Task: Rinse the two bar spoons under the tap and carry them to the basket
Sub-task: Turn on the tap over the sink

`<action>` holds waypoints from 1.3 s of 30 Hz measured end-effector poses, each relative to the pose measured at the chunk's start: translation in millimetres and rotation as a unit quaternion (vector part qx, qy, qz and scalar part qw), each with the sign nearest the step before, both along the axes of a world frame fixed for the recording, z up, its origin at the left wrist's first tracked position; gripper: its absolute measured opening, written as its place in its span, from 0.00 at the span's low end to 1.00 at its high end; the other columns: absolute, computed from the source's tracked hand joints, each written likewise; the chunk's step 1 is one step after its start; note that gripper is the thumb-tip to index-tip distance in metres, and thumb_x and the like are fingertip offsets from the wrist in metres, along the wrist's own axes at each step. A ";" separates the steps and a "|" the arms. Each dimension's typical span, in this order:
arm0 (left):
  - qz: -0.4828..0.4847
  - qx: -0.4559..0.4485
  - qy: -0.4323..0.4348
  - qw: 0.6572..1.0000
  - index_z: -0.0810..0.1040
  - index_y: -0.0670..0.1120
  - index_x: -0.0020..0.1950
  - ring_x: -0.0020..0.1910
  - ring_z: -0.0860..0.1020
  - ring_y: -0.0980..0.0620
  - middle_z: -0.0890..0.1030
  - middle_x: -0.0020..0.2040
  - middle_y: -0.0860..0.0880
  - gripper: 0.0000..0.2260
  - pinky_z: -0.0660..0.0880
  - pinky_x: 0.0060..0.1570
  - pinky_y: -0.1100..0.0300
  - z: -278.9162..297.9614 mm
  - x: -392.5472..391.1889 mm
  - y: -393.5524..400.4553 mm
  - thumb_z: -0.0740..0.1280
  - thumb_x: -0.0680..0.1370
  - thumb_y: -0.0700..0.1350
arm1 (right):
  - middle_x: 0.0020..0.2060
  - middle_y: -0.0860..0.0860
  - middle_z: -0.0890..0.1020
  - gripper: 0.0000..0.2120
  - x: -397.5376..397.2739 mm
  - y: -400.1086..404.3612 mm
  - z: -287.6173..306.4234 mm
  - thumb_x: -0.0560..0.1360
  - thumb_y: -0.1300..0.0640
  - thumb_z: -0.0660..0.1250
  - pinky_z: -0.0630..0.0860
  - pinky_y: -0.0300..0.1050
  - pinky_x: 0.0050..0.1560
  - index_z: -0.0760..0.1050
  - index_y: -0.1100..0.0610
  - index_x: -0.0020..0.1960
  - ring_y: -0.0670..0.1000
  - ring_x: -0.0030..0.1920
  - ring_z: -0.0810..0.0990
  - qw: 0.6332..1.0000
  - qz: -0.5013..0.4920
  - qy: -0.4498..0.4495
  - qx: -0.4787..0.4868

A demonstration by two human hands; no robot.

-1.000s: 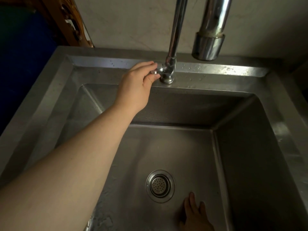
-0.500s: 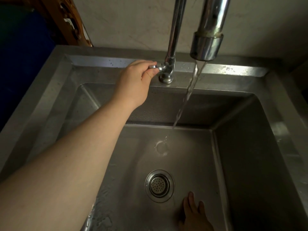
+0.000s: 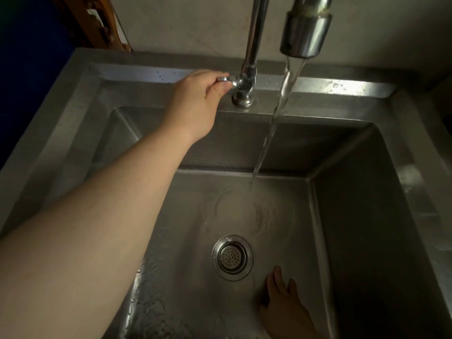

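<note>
My left hand (image 3: 195,104) reaches to the back of the steel sink (image 3: 367,216) and pinches the small tap handle (image 3: 223,79) at the base of the tap pipe (image 3: 252,45). Water (image 3: 276,118) runs from the spout (image 3: 305,33) and spreads over the sink floor above the drain (image 3: 232,258). My right hand (image 3: 286,311) is low in the basin at the bottom edge of the view, right of the drain, with a few fingers showing. Most of that hand is cut off. Neither bar spoon nor the basket is in view.
A pale wall stands behind the sink. A brown wooden object (image 3: 102,28) leans at the back left corner, beside a dark blue area. The sink's broad flat rim (image 3: 73,113) carries water drops.
The tap was dry a second ago; water now runs in a fuller stream and spreads on the sink floor. My left hand has stayed on the handle, and my right hand has barely moved.
</note>
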State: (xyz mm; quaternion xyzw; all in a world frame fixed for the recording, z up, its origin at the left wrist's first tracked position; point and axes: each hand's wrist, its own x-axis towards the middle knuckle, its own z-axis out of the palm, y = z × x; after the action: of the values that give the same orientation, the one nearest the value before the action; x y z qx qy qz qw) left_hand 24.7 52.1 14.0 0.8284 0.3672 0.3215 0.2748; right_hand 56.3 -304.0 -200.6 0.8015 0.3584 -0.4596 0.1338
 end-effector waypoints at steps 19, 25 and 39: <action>-0.005 -0.003 0.021 1.000 0.83 0.46 0.55 0.43 0.75 0.58 0.80 0.46 0.53 0.12 0.63 0.36 0.78 2.1 -1.1 4.3 0.62 0.81 0.50 | 0.78 0.45 0.34 0.36 2.5 -7.2 -5.5 0.77 0.46 0.54 0.63 0.56 0.72 0.41 0.50 0.80 0.62 0.78 0.41 1.000 0.012 0.012 0.005; 0.004 -0.015 0.026 1.000 0.82 0.45 0.52 0.40 0.73 0.54 0.79 0.41 0.50 0.14 0.64 0.36 0.61 1.7 -0.8 4.2 0.62 0.80 0.52 | 0.78 0.45 0.33 0.36 1.7 -5.8 -2.4 0.77 0.46 0.54 0.61 0.56 0.73 0.41 0.51 0.80 0.61 0.79 0.41 1.000 0.011 0.013 0.004; 0.000 -0.047 0.025 0.999 0.82 0.46 0.51 0.45 0.79 0.46 0.83 0.46 0.44 0.14 0.69 0.39 0.60 6.3 -2.1 -0.2 0.61 0.81 0.53 | 0.78 0.46 0.34 0.35 1.7 -5.6 -1.1 0.78 0.48 0.53 0.62 0.57 0.72 0.41 0.52 0.80 0.62 0.78 0.40 1.000 0.014 0.015 0.002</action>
State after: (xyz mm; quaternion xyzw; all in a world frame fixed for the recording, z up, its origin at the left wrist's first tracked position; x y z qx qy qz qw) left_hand 22.6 51.9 20.4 0.8221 0.3890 0.2832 0.3045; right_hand 58.0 -309.6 -201.7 0.7897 0.3720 -0.4694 0.1331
